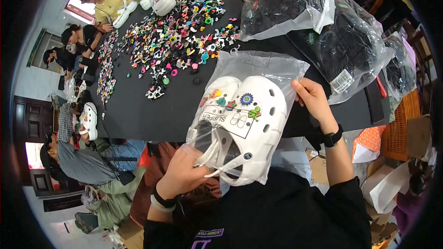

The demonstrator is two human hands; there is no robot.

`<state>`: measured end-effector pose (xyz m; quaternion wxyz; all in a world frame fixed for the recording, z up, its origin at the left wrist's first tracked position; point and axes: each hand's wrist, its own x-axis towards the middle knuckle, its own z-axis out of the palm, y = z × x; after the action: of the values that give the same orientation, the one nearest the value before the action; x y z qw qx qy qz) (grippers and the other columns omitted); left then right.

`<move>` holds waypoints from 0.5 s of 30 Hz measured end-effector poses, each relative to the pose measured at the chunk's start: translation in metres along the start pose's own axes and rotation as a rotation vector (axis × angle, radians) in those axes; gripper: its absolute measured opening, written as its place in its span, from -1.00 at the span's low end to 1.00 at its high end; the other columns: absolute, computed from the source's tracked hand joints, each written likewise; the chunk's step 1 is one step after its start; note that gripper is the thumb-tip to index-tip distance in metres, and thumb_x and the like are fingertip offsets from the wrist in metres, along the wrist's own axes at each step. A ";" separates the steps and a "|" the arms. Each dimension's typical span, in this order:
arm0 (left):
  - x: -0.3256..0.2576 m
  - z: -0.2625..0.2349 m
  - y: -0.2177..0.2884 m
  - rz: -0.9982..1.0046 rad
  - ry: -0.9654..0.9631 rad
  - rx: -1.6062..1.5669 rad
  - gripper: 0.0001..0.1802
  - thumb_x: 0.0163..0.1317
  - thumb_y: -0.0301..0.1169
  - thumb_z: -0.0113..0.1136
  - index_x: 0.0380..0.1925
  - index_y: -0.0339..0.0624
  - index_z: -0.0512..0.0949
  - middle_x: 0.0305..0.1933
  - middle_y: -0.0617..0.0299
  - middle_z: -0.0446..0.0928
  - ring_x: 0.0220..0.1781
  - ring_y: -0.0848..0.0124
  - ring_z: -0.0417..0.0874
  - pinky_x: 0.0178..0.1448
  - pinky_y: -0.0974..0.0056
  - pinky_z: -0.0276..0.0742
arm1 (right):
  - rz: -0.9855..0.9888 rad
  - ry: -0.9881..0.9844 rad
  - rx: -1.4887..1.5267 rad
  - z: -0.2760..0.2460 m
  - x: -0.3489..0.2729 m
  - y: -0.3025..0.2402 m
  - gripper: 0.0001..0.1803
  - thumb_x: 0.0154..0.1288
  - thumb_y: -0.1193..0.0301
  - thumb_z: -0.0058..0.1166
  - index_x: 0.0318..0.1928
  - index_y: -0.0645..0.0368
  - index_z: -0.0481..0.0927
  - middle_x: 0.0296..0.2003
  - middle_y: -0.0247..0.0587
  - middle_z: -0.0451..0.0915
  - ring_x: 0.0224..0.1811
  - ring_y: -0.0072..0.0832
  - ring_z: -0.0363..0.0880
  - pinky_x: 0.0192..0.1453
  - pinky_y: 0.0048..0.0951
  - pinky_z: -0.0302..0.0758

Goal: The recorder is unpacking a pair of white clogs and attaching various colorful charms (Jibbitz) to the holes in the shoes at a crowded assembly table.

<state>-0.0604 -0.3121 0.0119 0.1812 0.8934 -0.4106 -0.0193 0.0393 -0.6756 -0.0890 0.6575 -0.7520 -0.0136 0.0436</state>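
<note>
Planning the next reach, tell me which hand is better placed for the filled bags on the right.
Likely the right hand: nearer the filled bags, pinching only an edge of the clear bag; the left hand grips it by the heels of the clogs.

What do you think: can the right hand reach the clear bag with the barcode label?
Probably yes: the right hand is beside the labelled bag with nothing visible between, though it may have to release the bag of white clogs.

1 head-worn fisheye view, facing down, near left hand [183, 170], right hand [314, 97]; black table [134, 119] beyond.
</note>
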 end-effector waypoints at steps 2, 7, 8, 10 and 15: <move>0.003 0.002 0.001 -0.017 0.045 -0.045 -0.75 -0.12 -0.27 0.47 -0.52 -0.09 0.58 -0.25 0.15 0.52 -0.20 0.14 0.52 -0.16 0.12 0.36 | 0.039 -0.011 0.021 -0.003 -0.002 0.003 -0.57 0.46 0.17 0.02 -0.51 0.21 0.49 -0.61 -0.45 0.45 -0.62 -0.72 0.35 -0.54 -0.62 0.28; 0.002 0.011 0.004 -0.083 0.193 -0.208 -0.60 -0.28 -0.24 0.61 -0.57 -0.12 0.53 -0.31 0.14 0.51 -0.27 0.15 0.52 -0.19 0.15 0.36 | 0.195 -0.106 -0.032 -0.010 -0.016 0.013 -0.52 0.49 0.09 -0.08 -0.47 0.20 0.50 -0.57 -0.40 0.51 -0.58 -0.67 0.45 -0.49 -0.62 0.35; 0.002 0.015 0.002 -0.138 0.334 -0.301 -0.57 -0.32 -0.26 0.64 -0.56 -0.13 0.53 -0.32 0.15 0.50 -0.29 0.16 0.52 -0.20 0.17 0.37 | 0.202 -0.147 0.010 -0.010 -0.022 0.011 -0.52 0.51 0.07 -0.14 -0.43 0.20 0.51 -0.54 -0.37 0.53 -0.55 -0.65 0.48 -0.46 -0.62 0.37; 0.006 0.012 0.000 -0.250 0.523 -0.358 -0.54 -0.34 -0.33 0.66 -0.55 -0.18 0.50 -0.33 0.18 0.51 -0.31 0.23 0.53 -0.20 0.22 0.41 | 0.209 -0.257 0.079 -0.011 -0.035 0.006 -0.50 0.54 0.04 -0.26 -0.32 0.21 0.50 -0.42 -0.31 0.59 -0.49 -0.61 0.53 -0.40 -0.59 0.43; 0.009 0.018 0.002 -0.516 0.794 -0.755 -0.43 -0.18 -0.09 0.61 -0.41 -0.31 0.52 -0.21 0.18 0.51 -0.20 0.42 0.52 -0.12 0.35 0.41 | 0.263 -0.488 0.211 0.000 -0.063 0.002 -0.47 0.54 0.04 -0.26 -0.04 0.28 0.56 -0.31 -0.27 0.61 -0.35 -0.58 0.58 -0.23 -0.55 0.52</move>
<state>-0.0594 -0.3260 -0.0034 0.6147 0.7770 -0.0462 0.1278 -0.0234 -0.6803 -0.0883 0.6981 -0.6421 -0.0694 0.3092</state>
